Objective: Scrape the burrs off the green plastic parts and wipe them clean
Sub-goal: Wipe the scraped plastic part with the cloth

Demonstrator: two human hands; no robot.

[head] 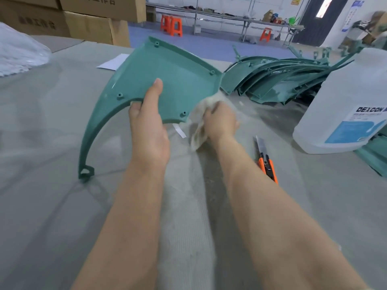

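A workshop room lies beyond, with a blue floor (188,45), long metal benches (230,16) along the far white wall and orange stools (171,25) beside them. Stacked cardboard boxes (94,19) stand at the far left, just behind the surface (52,153), which is covered in grey-green cloth and fills most of the view. Its far edge runs past the boxes toward the right. Bare cloth stretches wide at the left and near the person.

A pile of green plastic parts (278,78) lies far right on the surface, overlapping one another. Just beside it, at the right edge, stands a large translucent jug (345,101) with a blue and white label. A heap of white plastic wrap (18,51) sits at the far left edge.

One green plastic part (167,80) is held tilted above the middle of the surface, its long curved tip touching the cloth at lower left. The left hand (148,130) grips its lower edge, thumb laid flat on the inner face and fingers curled behind. The right hand (219,122) is closed round a pale rag (199,130), blurred, at the part's lower right corner.

An orange utility knife (267,160) lies on the cloth right of the right forearm, blade out. A white sheet of paper (113,62) lies flat behind the held part.
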